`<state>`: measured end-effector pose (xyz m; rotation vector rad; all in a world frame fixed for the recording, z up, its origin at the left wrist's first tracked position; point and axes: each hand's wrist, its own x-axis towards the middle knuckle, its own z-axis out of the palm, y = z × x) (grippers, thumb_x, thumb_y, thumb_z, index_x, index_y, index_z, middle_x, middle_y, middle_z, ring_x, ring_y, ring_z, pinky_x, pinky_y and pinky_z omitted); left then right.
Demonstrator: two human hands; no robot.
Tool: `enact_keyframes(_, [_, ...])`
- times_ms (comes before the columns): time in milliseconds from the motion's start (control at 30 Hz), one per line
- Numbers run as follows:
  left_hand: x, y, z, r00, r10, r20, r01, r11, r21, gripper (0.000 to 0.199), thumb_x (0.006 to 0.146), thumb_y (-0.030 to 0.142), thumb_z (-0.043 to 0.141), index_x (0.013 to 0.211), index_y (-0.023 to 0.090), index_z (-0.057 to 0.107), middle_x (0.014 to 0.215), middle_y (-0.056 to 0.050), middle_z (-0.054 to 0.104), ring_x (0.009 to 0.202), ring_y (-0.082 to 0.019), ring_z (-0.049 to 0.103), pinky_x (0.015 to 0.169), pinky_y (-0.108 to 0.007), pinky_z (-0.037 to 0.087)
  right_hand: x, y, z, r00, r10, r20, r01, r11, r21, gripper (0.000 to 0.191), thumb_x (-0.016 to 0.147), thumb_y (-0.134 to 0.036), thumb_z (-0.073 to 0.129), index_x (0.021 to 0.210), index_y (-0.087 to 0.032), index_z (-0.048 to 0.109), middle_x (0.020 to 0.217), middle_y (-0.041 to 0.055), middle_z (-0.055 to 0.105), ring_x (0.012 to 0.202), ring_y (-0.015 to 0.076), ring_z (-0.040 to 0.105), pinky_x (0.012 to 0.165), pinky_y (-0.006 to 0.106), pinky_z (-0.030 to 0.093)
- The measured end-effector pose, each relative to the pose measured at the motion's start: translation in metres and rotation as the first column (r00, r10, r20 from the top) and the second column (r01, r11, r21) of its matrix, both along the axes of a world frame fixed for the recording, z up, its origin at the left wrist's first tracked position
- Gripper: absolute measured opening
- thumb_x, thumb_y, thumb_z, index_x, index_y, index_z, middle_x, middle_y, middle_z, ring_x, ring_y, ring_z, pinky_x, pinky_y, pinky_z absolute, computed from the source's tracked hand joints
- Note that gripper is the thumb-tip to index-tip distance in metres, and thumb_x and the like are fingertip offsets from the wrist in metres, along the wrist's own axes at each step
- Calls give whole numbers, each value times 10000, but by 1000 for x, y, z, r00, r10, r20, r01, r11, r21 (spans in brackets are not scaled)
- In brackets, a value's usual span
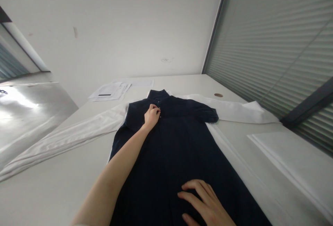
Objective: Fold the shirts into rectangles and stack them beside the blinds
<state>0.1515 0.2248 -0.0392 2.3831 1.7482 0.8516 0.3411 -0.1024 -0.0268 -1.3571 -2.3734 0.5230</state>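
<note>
Over dark garment (186, 149), left hand (152, 116) curled, grip unclear, right hand (206, 203) loosely spread, empty, papers (111, 90) illegible

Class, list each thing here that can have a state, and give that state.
Dark garment: spread out, front up, over the white garment
White garment: sleeves stretched out sideways
Left hand: at the dark garment's upper front, fingers bent
Right hand: open over the dark garment, fingers curved
Papers: loose, overlapping
Blinds: lowered
</note>
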Motion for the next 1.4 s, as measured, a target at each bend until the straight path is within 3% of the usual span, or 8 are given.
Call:
enact_keyframes(133, [4, -2, -1, 994, -94, -56, 98, 992, 74, 221, 972, 266, 536, 1032, 234, 746, 1162, -61, 666, 1110, -232, 602, 967, -353, 463, 0, 1, 0, 1000, -1, 9, 0, 999, 40, 340, 876, -293, 663, 1214, -266, 676, 1145, 93, 648, 1084, 249, 616, 917, 375, 542])
enact_keyframes(300, [8, -1, -3, 975, -190, -112, 199, 977, 73, 235, 959, 253, 553, 1085, 228, 750, 1204, -50, 702, 1108, -219, 647, 993, -358, 474, -3, 0, 5, 1000, 1, 11, -1, 999, 50, 326, 878, -280, 650, 1202, -252, 677, 1146, 100, 643, 1085, 253, 612, 921, 389, 541])
enact_keyframes(667, [9, 2, -6, 970, -196, -141, 208, 975, 78, 270, 958, 226, 522, 1079, 226, 763, 1216, -50, 710, 1158, -214, 656, 1029, -350, 495, -3, 1, -7, 998, 14, 59, -17, 998, 62, 384, 820, -255, 724, 1203, -243, 695, 1154, 104, 671, 1084, 265, 641, 907, 369, 564])
enact_keyframes(1067, [8, 3, -7, 966, -205, -154, 220, 972, 83, 292, 950, 220, 502, 1086, 223, 760, 1205, -51, 715, 1147, -214, 659, 1027, -355, 497, -5, 2, -1, 998, 5, 68, -3, 999, -40, 383, 845, -258, 691, 1227, -251, 694, 1186, 116, 653, 1120, 274, 624, 945, 400, 550])
enact_keyframes(1167, [8, 1, -8, 969, -196, -151, 211, 973, 89, 335, 969, 255, 474, 1197, 200, 714, 1323, -72, 649, 1259, -224, 584, 1091, -366, 437, -3, 0, -4, 997, 19, 68, -16, 999, -44, 439, 846, -235, 678, 1285, -244, 660, 1246, 125, 623, 1176, 282, 589, 983, 415, 526])
enact_keyframes(1300, [8, 0, -9, 945, -237, -226, 242, 970, -7, 548, 999, 466, 418, 1466, 184, 476, 1574, -86, 363, 1484, -256, 274, 1208, -440, 233, -1, -3, -3, 997, 39, 61, -35, 997, -70, 504, 850, -222, 663, 1351, -234, 611, 1306, 133, 584, 1233, 288, 540, 1030, 432, 488])
enact_keyframes(1400, [9, 1, -11, 909, -294, -294, 265, 955, -136, 662, 986, 580, 376, 1507, 174, 404, 1587, -115, 320, 1484, -266, 270, 1207, -459, 207, -1, -4, 1, 997, 52, 58, -46, 994, -99, 513, 856, -239, 658, 1366, -224, 596, 1322, 138, 568, 1246, 294, 519, 1044, 451, 469])
